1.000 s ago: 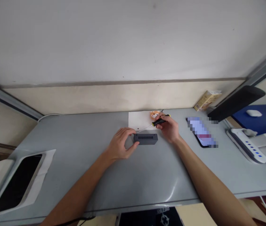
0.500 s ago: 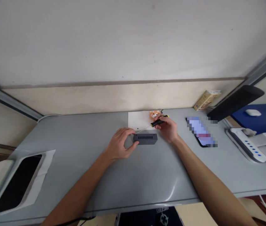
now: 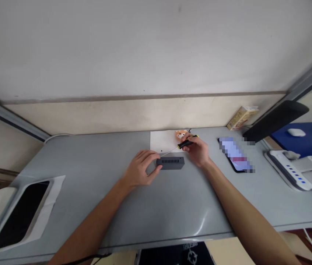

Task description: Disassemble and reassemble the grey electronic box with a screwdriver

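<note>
A small black box with a row of vent slots (image 3: 170,163) lies on the grey table (image 3: 95,173), near its middle. My left hand (image 3: 140,171) grips the box's left end, fingers curled over it and thumb at the front. My right hand (image 3: 197,150) is closed on a screwdriver (image 3: 185,144) with a black and yellow handle. Its thin metal shaft slants down to the left, and the tip rests at the top left of the box.
Behind the box lie a white sheet (image 3: 163,141) and a small orange figure (image 3: 181,134). A phone (image 3: 235,154) lies to the right, with a carton (image 3: 242,116), a black lamp head (image 3: 277,119) and a white device (image 3: 296,169) beyond. A black tray on white paper (image 3: 20,213) sits at the left.
Hardly anything has moved. My right hand and the screwdriver shifted very slightly; my left hand keeps its grip on the box.
</note>
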A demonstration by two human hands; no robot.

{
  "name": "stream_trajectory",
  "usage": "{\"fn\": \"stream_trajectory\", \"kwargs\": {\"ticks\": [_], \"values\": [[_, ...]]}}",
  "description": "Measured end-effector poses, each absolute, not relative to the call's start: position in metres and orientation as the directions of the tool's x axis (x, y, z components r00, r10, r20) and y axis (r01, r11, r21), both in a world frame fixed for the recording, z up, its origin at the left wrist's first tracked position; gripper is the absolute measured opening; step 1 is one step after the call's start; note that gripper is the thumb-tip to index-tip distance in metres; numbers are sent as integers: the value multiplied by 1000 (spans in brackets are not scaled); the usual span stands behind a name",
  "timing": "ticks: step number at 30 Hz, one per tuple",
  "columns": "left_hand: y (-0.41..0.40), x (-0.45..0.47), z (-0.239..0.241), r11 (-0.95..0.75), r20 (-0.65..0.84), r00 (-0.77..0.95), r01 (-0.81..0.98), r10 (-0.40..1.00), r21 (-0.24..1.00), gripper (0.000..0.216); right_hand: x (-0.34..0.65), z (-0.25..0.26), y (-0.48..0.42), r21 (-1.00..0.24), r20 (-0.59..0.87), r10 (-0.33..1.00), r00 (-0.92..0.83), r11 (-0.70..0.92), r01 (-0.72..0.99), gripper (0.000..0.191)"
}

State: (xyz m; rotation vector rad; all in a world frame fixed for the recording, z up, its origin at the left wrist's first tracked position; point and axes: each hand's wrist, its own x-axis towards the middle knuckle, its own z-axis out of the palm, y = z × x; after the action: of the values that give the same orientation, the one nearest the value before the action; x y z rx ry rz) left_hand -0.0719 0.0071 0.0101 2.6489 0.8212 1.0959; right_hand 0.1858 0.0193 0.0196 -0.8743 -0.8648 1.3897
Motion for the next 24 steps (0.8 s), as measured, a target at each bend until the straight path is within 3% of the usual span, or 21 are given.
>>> {"fn": "stream_trajectory", "kwargs": {"ticks": [6, 15, 24], "values": [[6, -71, 12, -847, 605, 597, 425, 527, 319, 22, 191, 14, 25, -926, 2, 997, 78, 31, -376, 16], [4, -70, 15, -818, 573, 585, 435, 574, 375, 15, 190, 7, 27, -996, 86, 987, 134, 88, -15, 26], [6, -74, 4, -834, 619, 561, 414, 549, 365, 20, 189, 2, 28, -992, 112, 987, 114, 104, 76, 23]]}}
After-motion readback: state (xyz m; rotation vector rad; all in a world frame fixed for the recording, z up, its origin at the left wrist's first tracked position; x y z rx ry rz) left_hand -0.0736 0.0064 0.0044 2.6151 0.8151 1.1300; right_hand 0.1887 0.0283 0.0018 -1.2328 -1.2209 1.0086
